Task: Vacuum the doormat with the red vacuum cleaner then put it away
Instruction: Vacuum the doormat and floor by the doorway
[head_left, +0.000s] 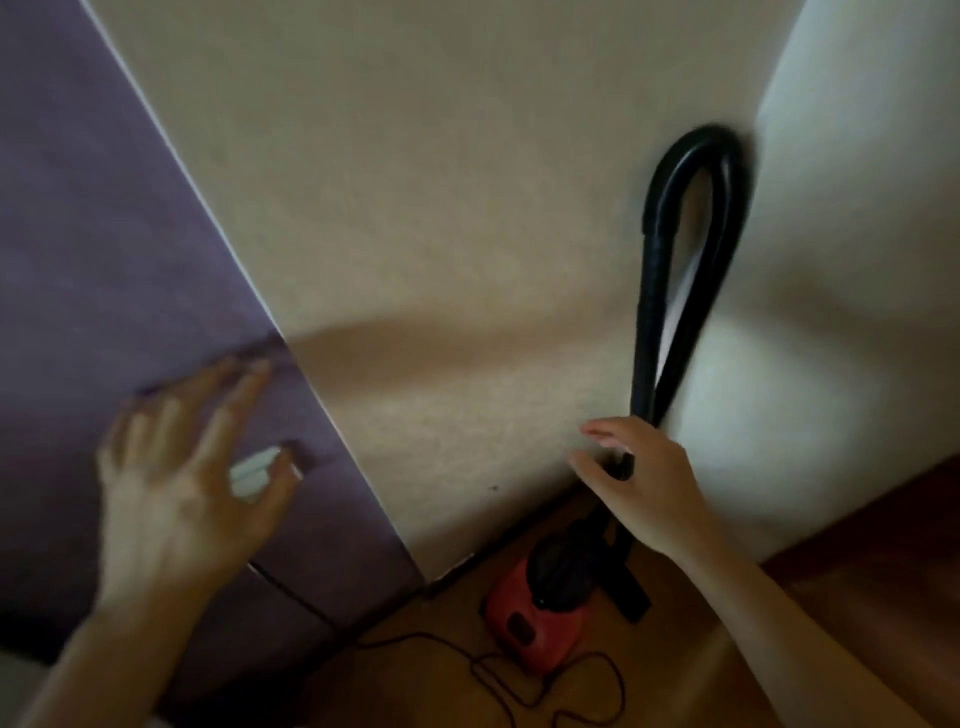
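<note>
Head view: single wide-angle camera worn on the head | faces forward and down into a wall (441, 218) corner, frame tilted | close range: left hand (176, 483) and right hand (639, 483), gripping the black hose (649, 312), enter from the bottom edge | floor (395, 696) along lower margin

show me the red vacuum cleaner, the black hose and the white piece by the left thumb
red vacuum cleaner (540, 639): head view, on its red body
black hose (655, 270): head view, left run of the loop
white piece (252, 470): head view, on its middle
</note>
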